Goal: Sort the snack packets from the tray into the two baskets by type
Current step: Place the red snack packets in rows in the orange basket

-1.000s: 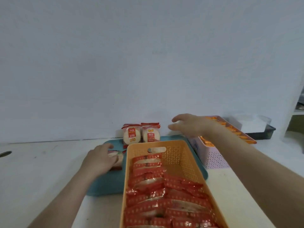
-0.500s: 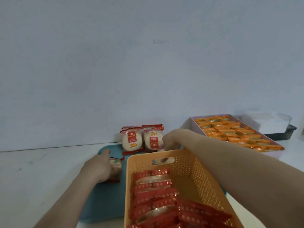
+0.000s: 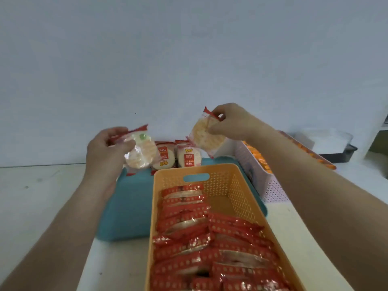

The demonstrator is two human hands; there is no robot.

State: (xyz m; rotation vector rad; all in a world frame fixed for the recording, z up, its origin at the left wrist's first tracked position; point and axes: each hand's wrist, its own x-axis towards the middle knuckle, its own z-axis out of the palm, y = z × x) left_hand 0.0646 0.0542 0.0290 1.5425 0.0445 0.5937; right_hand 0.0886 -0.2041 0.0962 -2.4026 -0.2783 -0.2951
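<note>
Tray packet [image 3: 189, 157] label — "151"

A white table [image 3: 42, 196] meets a pale blue-grey wall [image 3: 189, 59]. At far right, a dark tray [image 3: 344, 155] holds a clear lidded container [image 3: 327, 139].

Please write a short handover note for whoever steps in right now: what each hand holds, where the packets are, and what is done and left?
Left hand: holds a red-edged clear rice-cracker packet above the teal plastic tray.
Right hand: holds a second such packet beyond the orange perforated plastic basket.
Done: orange basket nearly full of red packets; pink lattice basket holds orange packets.
Left: drop both held packets into the orange basket, then the two upright packets at the tray's far edge.
</note>
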